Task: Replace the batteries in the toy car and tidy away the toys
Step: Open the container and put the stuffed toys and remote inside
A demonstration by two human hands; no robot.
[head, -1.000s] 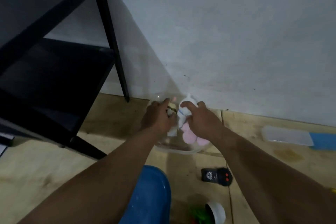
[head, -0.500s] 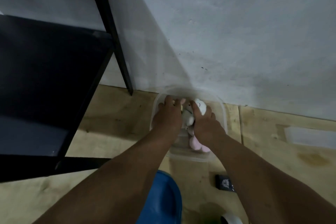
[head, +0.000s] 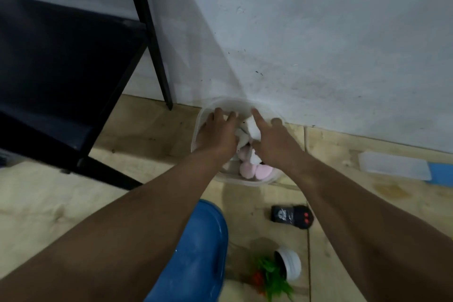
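A clear plastic container (head: 263,108) stands on the floor against the wall. A white and pink plush toy (head: 255,171) lies in it. Both of my hands reach into the container. My left hand (head: 218,135) rests on the toy's left side, its fingers stretched toward the far rim. My right hand (head: 272,147) has a white part of the toy between its thumb and outstretched forefinger. A black remote control (head: 291,216) with red buttons lies on the floor under my right forearm. No toy car is in view.
A black shelf unit (head: 61,68) fills the left side, one leg close to the container. A blue plastic object (head: 196,252) sits between my arms. A white pot with a green plant (head: 286,265) lies tipped over. A clear lid (head: 394,165) lies at the right.
The plush toy has gone down into the container with both hands. The fingers of both hands have stretched out over it. The view has tilted down and moved closer.
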